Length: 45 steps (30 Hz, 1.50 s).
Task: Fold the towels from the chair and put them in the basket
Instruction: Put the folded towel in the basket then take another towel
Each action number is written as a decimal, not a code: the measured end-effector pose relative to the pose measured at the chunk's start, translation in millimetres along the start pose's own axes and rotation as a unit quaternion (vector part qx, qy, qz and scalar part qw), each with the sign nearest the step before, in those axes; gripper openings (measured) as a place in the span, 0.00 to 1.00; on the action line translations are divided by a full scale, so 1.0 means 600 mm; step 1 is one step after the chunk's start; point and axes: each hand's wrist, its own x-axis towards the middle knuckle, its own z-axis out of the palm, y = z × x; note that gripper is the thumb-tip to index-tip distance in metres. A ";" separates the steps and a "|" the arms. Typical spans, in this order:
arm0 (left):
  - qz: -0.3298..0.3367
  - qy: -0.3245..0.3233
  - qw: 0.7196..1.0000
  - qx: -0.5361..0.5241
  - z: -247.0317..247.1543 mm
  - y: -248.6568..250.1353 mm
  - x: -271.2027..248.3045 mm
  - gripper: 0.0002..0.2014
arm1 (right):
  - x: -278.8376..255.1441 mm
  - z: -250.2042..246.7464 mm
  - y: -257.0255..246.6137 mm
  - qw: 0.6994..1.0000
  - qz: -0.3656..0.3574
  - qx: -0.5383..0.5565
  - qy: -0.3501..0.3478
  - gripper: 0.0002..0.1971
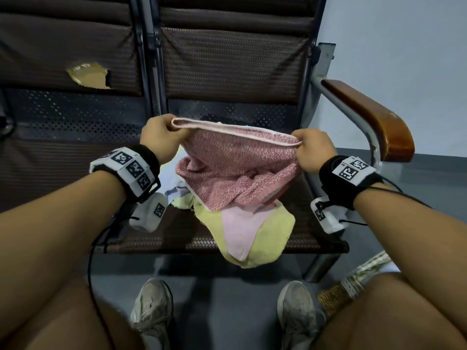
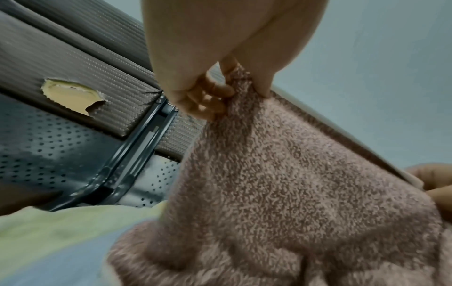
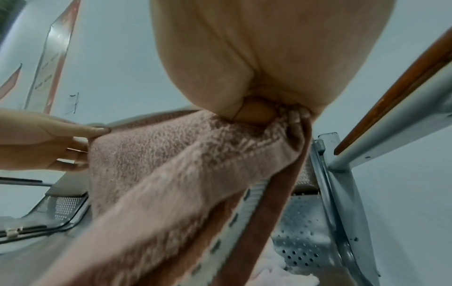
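Note:
A speckled pink towel (image 1: 235,162) hangs stretched between my two hands above the chair seat (image 1: 156,238). My left hand (image 1: 161,136) pinches its left top corner, and my right hand (image 1: 309,147) pinches the right top corner. The towel's lower part lies bunched on a pile of a yellow towel (image 1: 267,233), a pale pink towel (image 1: 240,231) and a light blue cloth (image 1: 174,188). The left wrist view shows my fingers (image 2: 210,92) curled into the pink terry (image 2: 281,183). From the right wrist I see the towel's hem (image 3: 220,154) bunched under my right hand (image 3: 259,114).
A wooden armrest (image 1: 374,120) on a metal frame stands to the right of the seat. The neighbouring seat back has a torn hole (image 1: 88,74). A woven basket edge (image 1: 348,284) shows on the grey floor at lower right, beside my shoes (image 1: 295,314).

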 end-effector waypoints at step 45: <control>-0.028 -0.074 0.956 -0.284 0.018 0.299 -0.075 0.08 | -0.014 -0.208 -0.185 0.893 0.112 0.404 -0.161 0.09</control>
